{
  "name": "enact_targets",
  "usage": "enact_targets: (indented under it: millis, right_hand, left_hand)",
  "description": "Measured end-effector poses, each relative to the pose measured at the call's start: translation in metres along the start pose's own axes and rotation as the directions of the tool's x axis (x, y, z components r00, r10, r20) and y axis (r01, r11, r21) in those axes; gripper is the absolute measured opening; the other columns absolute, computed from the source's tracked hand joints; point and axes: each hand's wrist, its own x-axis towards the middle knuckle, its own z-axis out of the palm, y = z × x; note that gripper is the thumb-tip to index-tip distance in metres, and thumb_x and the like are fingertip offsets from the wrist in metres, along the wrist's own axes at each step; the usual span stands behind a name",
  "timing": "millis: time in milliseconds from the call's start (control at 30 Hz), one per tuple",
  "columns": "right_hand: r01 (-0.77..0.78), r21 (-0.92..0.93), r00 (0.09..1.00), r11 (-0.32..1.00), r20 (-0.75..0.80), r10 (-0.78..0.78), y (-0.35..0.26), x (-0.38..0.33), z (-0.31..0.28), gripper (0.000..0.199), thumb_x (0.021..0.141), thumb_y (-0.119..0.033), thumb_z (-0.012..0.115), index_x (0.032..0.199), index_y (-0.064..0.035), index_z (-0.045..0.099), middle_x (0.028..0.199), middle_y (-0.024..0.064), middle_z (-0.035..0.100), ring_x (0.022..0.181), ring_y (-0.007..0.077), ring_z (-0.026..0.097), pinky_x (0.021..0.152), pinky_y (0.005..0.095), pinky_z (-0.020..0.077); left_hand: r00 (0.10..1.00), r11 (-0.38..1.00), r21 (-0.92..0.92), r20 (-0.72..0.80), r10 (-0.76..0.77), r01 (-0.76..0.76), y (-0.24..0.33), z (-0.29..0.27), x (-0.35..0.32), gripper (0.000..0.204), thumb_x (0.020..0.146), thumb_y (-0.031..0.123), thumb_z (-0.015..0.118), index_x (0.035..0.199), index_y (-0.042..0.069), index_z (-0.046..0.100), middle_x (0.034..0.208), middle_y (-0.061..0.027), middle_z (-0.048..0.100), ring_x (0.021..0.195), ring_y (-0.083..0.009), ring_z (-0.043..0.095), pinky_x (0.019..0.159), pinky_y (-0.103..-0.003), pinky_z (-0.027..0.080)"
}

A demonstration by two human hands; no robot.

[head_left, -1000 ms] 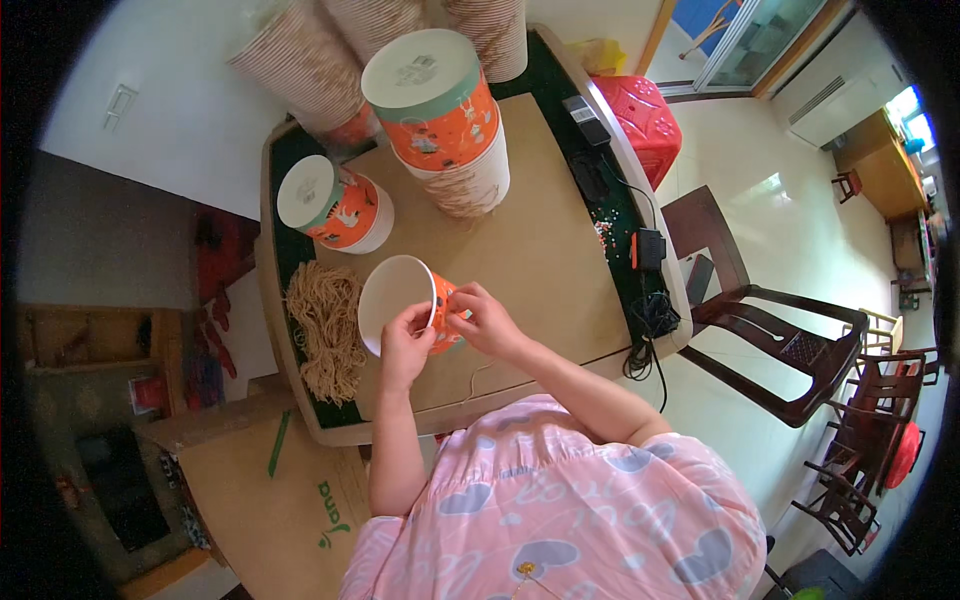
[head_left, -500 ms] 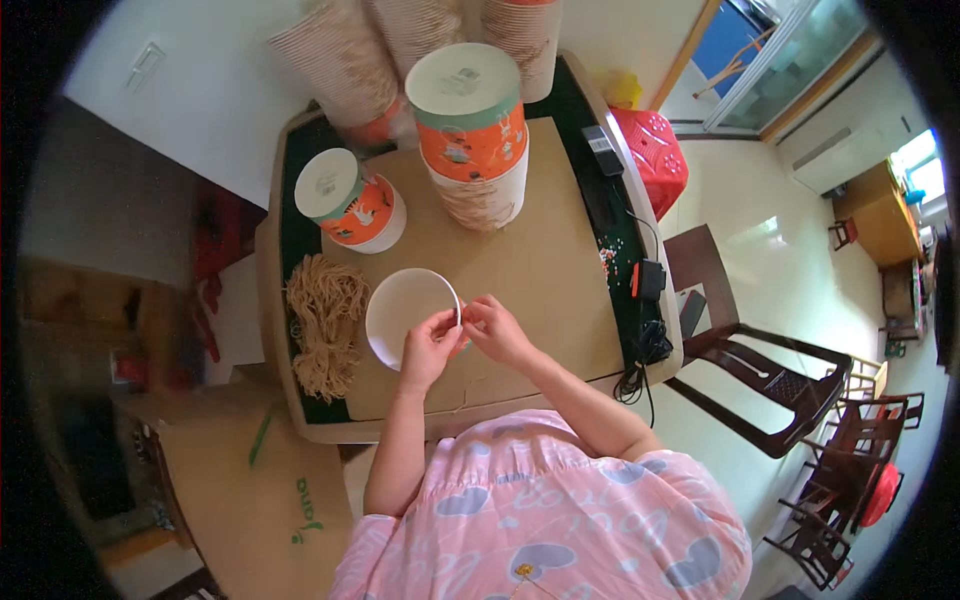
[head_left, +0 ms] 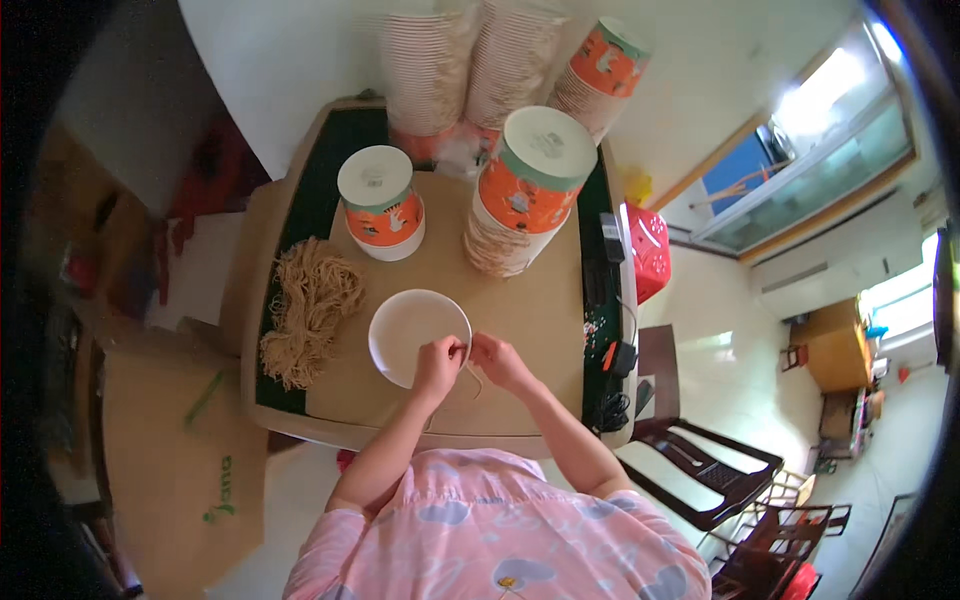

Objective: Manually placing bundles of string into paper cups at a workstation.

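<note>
A white paper tub (head_left: 412, 325) stands mouth up on the cardboard sheet in front of me. At its near right rim my left hand (head_left: 438, 368) is closed, its fingers pinched together over the edge. Just right of it my right hand (head_left: 502, 363) is closed too, its fingertips pinching a thin tan string (head_left: 477, 384) whose loose end hangs below. The small hole or knot between the fingertips is hidden. To the left lies a loose bundle of tan strings (head_left: 312, 310).
Beyond the tub stand a shorter orange-and-green tub stack (head_left: 385, 218) and a taller one (head_left: 530, 190), both upside down. More tub stacks (head_left: 430, 75) line the wall. Cables and a black adapter (head_left: 620, 357) lie along the table's right edge, near a dark chair (head_left: 700, 460).
My view has shifted, so the table sits differently in the picture. My hands stay at the tub's rim, and a loose string end now shows below the right one.
</note>
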Motion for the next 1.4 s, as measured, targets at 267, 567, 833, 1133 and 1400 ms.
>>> enact_targets:
  millis: [267, 567, 833, 1133, 1400]
  right_hand:
    - [-0.250, 0.553, 0.949, 0.795, -0.022, 0.314, -0.045, -0.019, -0.004, 0.031, 0.089, -0.001, 0.044, 0.119, -0.0064, 0.046, 0.079, 0.0072, 0.062, 0.063, 0.0109, 0.057, 0.055, 0.0249, 0.0484]
    - [-0.047, -0.126, 0.963, 0.991, -0.270, 0.011, -0.072, -0.012, 0.018, 0.051, 0.080, 0.006, 0.055, 0.127, -0.0109, 0.043, 0.080, 0.0076, 0.062, 0.058, 0.0151, 0.058, 0.053, 0.0290, 0.0480]
    - [-0.037, -0.286, 0.958, 0.958, -0.283, -0.047, -0.071, -0.008, 0.019, 0.048, 0.077, 0.004, 0.058, 0.122, -0.0102, 0.047, 0.077, 0.0098, 0.061, 0.058, 0.0199, 0.060, 0.056, 0.0311, 0.0490]
    - [0.063, -0.231, 0.952, 0.971, -0.277, -0.127, -0.064, -0.006, 0.018, 0.031, 0.075, 0.002, 0.061, 0.105, -0.0050, 0.055, 0.078, 0.0107, 0.062, 0.062, 0.0201, 0.061, 0.058, 0.0300, 0.0500]
    - [0.004, -0.121, 0.961, 0.993, -0.273, -0.037, -0.068, -0.007, 0.017, 0.019, 0.076, -0.004, 0.062, 0.095, -0.0045, 0.060, 0.083, 0.0174, 0.061, 0.074, 0.0332, 0.061, 0.065, 0.0385, 0.0498]
  left_hand:
    - [0.990, 0.955, -0.262, 0.045, -0.131, 0.138, -0.018, -0.003, 0.004, 0.006, 0.078, 0.004, 0.061, 0.078, 0.001, 0.066, 0.066, -0.0078, 0.065, 0.059, -0.0141, 0.063, 0.054, -0.029, 0.049]
    - [0.956, 0.893, -0.357, 0.199, -0.215, 0.275, -0.044, 0.008, 0.006, 0.009, 0.076, 0.012, 0.063, 0.076, 0.004, 0.068, 0.067, -0.0105, 0.066, 0.060, -0.0164, 0.065, 0.059, -0.031, 0.051]
    - [0.944, 0.907, -0.306, 0.250, -0.216, 0.288, -0.025, -0.007, 0.011, 0.013, 0.073, 0.017, 0.066, 0.076, 0.004, 0.068, 0.067, -0.0129, 0.066, 0.064, -0.0232, 0.066, 0.062, -0.033, 0.052]
    - [0.785, 0.269, -0.741, 0.544, -0.296, 0.615, -0.037, 0.011, 0.022, 0.010, 0.082, 0.004, 0.056, 0.090, 0.001, 0.059, 0.078, -0.0101, 0.063, 0.066, -0.0203, 0.063, 0.060, -0.034, 0.054]
    - [0.707, 0.015, -0.725, 0.667, -0.236, 0.689, -0.046, 0.004, 0.024, 0.011, 0.084, 0.011, 0.050, 0.088, 0.002, 0.056, 0.077, -0.0106, 0.061, 0.064, -0.0211, 0.062, 0.058, -0.035, 0.054]
